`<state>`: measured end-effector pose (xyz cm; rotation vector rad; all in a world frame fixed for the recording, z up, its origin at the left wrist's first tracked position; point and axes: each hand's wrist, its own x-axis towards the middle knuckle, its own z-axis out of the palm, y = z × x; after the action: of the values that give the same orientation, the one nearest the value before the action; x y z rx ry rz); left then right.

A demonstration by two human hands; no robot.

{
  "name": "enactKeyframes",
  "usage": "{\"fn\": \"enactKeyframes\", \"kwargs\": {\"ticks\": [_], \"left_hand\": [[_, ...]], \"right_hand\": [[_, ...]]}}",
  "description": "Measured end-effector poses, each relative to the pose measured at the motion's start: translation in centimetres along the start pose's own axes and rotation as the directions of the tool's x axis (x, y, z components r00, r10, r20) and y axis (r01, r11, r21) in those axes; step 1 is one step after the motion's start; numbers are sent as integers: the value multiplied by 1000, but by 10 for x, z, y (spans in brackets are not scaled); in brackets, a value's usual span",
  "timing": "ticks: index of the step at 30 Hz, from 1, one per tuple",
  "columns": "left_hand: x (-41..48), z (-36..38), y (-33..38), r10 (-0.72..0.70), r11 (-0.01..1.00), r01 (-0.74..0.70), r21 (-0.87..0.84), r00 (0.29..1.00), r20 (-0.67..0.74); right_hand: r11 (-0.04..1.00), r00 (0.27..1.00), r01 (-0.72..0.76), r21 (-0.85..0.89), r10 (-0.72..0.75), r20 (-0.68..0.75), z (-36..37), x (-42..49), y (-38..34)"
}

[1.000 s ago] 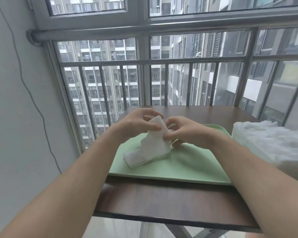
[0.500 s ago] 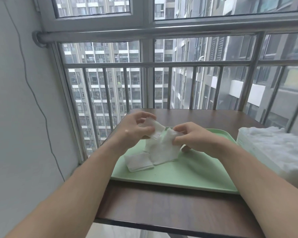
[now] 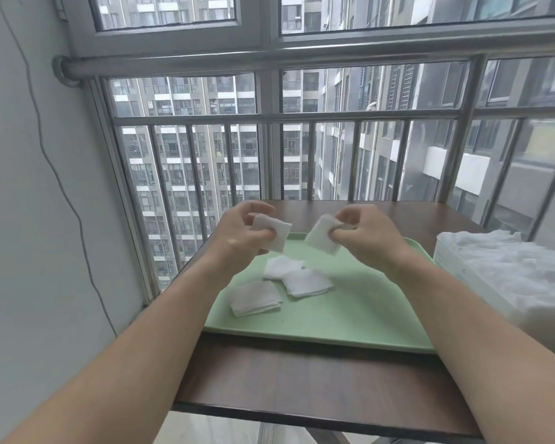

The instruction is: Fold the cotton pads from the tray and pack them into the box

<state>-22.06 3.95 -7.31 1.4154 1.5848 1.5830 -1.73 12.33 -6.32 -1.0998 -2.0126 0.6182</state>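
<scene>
Fingers (image 3: pixel 255 208) curl mid-frame, my left hand (image 3: pixel 237 238) pinching one square white cotton pad (image 3: pixel 274 235), my right hand (image 3: pixel 369 235) a second pad (image 3: pixel 321 237), above the pale green plastic tray (image 3: pixel 366 315); next, I judge: fold each, then the white box (image 3: pixel 462 270) at right.

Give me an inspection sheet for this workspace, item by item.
Surface: brown table carrying a green tray.
Job's things: left-hand pad and right-hand pad held above the tray; front stack, middle pad and back pad lying on it; box at the right, filled with white material.
Clutter: nothing seen.
Hands: left hand pinches one pad; right hand pinches the other.
Cables: thin cable runs down the left wall.
Surroundings: window railing, high-rise blocks outside.
</scene>
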Motion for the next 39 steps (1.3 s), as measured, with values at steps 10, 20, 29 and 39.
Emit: {"fn": "enactKeyframes", "kwargs": {"ticks": [10, 20, 29, 39], "left_hand": [[-2, 10, 5, -58, 983, 73, -167, 994, 89], [-6, 23, 10, -94, 941, 129, -313, 988, 124], [-11, 27, 18, -134, 905, 199, -375, 972, 193], [-9, 22, 10, -110, 972, 121, -203, 992, 67]], "right_hand": [[680, 901, -302, 668, -25, 432, 1, -8, -13], [676, 894, -381, 630, 96, 438, 7, -10, -14], [766, 942, -290, 574, 120, 315, 9, -12, -16], [993, 985, 38, -116, -17, 172, 5, -9, -12]]}}
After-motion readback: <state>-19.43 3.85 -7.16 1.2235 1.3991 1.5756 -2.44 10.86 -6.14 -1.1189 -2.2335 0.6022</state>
